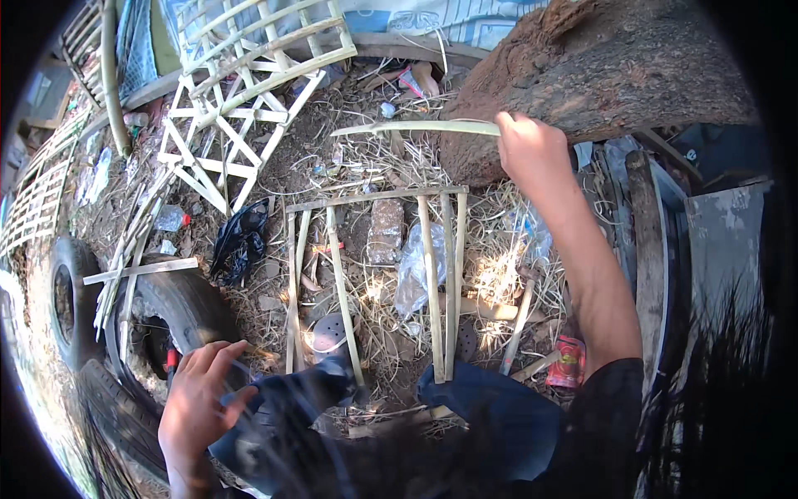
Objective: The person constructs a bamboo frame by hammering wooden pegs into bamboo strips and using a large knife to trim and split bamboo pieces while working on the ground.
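Right hand (534, 151) has its fingers wrapped round a long pale-green bamboo strip (432, 126), just beyond the pale slatted frame (374, 198). Left hand (204, 395) looks empty, fingers loosely spread. Seems like strip-positioning; next probably needs steady aim.

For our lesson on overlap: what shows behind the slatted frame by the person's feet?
Through the slatted frame, a brick, a clear plastic bag, a shoe and shavings show; what its slats cover cannot be seen.
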The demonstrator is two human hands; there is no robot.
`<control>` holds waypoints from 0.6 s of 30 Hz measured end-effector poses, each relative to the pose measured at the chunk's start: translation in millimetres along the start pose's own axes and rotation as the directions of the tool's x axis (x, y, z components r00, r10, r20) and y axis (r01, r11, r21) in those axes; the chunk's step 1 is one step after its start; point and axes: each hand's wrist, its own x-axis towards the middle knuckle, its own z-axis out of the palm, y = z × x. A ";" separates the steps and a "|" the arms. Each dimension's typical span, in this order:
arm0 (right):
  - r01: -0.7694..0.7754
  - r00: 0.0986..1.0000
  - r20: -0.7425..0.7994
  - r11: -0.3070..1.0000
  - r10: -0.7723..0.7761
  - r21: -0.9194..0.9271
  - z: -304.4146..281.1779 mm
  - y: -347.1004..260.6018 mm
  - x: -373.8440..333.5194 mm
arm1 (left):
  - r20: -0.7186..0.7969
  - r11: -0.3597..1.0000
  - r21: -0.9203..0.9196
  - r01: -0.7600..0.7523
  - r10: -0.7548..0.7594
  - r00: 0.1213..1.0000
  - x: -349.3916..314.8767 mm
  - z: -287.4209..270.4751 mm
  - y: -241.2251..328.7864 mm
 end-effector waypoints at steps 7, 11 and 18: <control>-0.383 0.919 0.322 0.705 0.226 0.597 -90.1 16.9 -134.5 | -0.050 0.983 -0.046 -0.180 0.178 0.983 -46.0 -6.3 22.9; -0.708 0.706 0.695 -0.133 -0.138 0.693 -114.1 -61.4 -184.8 | 0.130 0.856 -0.467 -0.220 0.313 0.941 -14.4 13.9 3.6; -0.672 0.740 0.555 -0.439 -0.379 0.596 -148.0 -175.4 -250.3 | -0.115 0.385 -0.869 -0.311 0.454 0.884 38.6 42.2 57.0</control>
